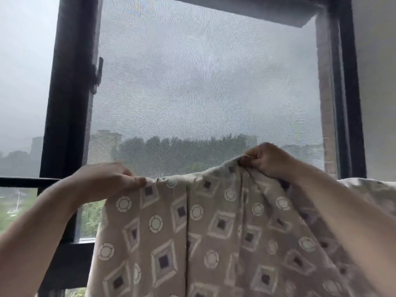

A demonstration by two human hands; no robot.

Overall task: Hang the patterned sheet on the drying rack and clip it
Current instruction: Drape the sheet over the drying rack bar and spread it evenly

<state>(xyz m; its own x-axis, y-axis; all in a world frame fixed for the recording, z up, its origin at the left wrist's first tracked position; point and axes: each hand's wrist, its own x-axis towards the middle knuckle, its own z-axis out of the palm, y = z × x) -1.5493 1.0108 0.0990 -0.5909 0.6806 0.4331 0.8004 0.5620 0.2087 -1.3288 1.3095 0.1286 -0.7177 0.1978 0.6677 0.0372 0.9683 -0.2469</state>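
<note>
The patterned sheet [192, 232], beige with white circles and diamonds, hangs down in front of me across the lower half of the view. My left hand [107, 179] pinches its top edge near the left corner. My right hand [267, 159] grips a bunched fold of the top edge, held a little higher. A dark horizontal bar [27, 181], possibly the rack's rail, runs in from the left at the height of my left hand; the sheet hides its continuation. No clip is visible.
A dark window frame [68, 103] with a mesh screen [203, 82] stands right behind the sheet. More pale fabric [372, 185] lies at the right edge. Trees and buildings show through the screen.
</note>
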